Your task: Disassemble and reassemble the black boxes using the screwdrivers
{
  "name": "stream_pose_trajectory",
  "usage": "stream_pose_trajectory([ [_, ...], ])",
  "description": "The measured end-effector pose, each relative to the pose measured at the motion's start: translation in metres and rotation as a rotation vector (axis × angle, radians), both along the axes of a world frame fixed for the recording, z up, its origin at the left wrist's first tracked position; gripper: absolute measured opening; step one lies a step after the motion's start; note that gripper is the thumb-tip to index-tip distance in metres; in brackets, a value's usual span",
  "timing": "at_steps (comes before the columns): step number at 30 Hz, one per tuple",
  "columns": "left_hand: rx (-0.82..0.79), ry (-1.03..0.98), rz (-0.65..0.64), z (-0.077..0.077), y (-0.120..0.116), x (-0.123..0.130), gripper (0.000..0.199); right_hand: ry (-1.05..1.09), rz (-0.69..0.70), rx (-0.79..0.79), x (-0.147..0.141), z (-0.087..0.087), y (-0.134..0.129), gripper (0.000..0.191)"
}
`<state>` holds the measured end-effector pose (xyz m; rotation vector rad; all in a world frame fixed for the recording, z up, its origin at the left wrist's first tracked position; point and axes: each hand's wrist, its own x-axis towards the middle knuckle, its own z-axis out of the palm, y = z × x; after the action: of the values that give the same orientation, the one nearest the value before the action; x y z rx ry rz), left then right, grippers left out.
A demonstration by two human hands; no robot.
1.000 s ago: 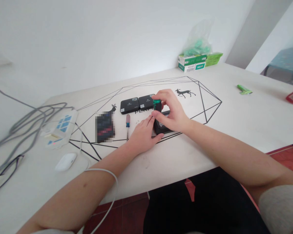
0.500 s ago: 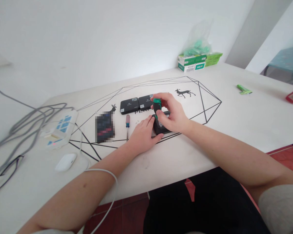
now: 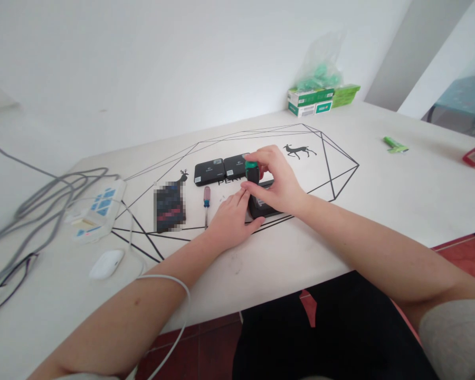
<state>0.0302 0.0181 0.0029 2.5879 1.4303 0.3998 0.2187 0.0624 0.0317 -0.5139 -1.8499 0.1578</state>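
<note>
Left of the left hand (image 3: 231,221) lies a small screwdriver (image 3: 206,203). That hand lies spread, its fingertips against the near-left edge of a black case (image 3: 267,207). Above the case, beyond the left hand's fingers, the right hand (image 3: 279,182) grips a green-and-black screwdriver (image 3: 252,171) upright.
</note>
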Motion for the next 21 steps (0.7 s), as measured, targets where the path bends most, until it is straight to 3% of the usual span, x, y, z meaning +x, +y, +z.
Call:
stream_pose_trajectory([
  [12, -0.023, 0.013, 0.040, -0.0034, 0.0005, -0.0022, 0.081, 0.013, 0.113, -0.158, 0.0045, 0.0004, -0.0080, 0.048],
  [21, -0.003, -0.011, -0.013, 0.0018, -0.0010, -0.0009, 0.070, -0.005, -0.010, 0.004, 0.0000, 0.0014, -0.0008, 0.041],
])
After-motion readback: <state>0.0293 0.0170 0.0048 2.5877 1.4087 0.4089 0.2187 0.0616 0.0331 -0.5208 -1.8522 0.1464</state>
